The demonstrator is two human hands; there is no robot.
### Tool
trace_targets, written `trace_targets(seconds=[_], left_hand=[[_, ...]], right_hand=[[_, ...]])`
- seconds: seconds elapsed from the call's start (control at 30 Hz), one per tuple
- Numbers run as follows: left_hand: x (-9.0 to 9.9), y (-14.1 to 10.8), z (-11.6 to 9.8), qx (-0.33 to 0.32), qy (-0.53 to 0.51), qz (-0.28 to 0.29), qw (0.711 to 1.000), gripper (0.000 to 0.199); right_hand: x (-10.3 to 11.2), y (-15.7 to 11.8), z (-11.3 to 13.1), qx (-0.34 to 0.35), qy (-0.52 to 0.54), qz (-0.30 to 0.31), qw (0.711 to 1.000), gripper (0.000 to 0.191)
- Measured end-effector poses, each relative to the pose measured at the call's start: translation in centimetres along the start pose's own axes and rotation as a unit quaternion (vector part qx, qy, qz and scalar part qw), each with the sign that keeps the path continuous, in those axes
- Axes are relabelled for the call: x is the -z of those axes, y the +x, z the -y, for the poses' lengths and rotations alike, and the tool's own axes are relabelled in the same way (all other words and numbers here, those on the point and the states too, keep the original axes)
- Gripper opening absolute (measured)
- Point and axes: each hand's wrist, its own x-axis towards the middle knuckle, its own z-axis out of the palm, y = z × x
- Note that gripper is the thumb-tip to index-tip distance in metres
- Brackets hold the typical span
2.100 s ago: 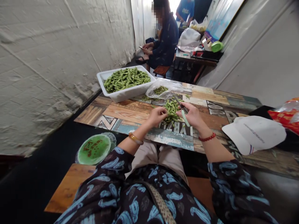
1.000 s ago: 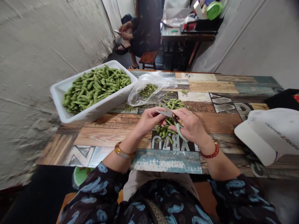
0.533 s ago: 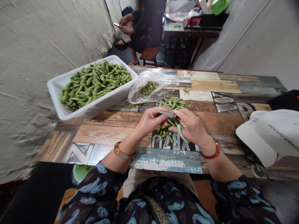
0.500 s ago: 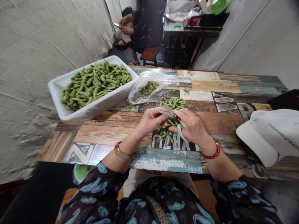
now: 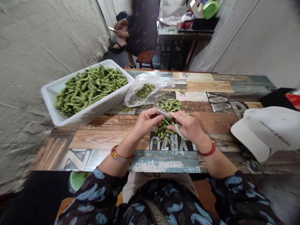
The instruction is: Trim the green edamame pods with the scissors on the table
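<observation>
I've got the right hand point(image 5: 188, 125) holding metal scissors with pale green handles point(image 5: 165, 113), tips toward 10 o'clock. Grip on the left hand point(image 5: 145, 122) is narrow, fingertips at the blades; can't tell what's in it. Loose green bean pods point(image 5: 173, 105) lie under and at 12 from the hands, on the wood-patterned worktop point(image 5: 93, 137). White rectangular plastic tub point(image 5: 100, 107), pod-filled, at 10; clear plastic bag point(image 5: 161, 82) at 11.

Soft, diffuse light, faint sheen on the tabletop point(image 5: 98, 137), deep shadow beneath, wide-angle edge distortion.
</observation>
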Motion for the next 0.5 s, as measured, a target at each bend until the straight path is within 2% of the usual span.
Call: trace_targets(seconds=[0.1, 0.23, 0.33, 0.5], left_hand=[[0.3, 0.18, -0.06, -0.01, -0.038, -0.044, 0.998, 0.02], [0.49, 0.14, -0.43, 0.065, -0.179, -0.045, 0.981, 0.028], [0.46, 0.1, -0.63, 0.072, -0.234, -0.035, 0.969, 0.034], [0.2, 0.04, -0.58, 0.077, -0.264, -0.031, 0.961, 0.037]], right_hand=[[-0.02, -0.03, -0.06, -0.017, 0.008, -0.026, 0.999, 0.045], [-0.09, -0.03, -0.09, -0.039, 0.006, -0.071, 0.997, 0.051], [-0.11, 0.02, -0.01, -0.026, -0.002, -0.066, 0.997, 0.054], [-0.32, 0.05, 0.11, 0.0, -0.022, -0.045, 0.999, 0.055]])
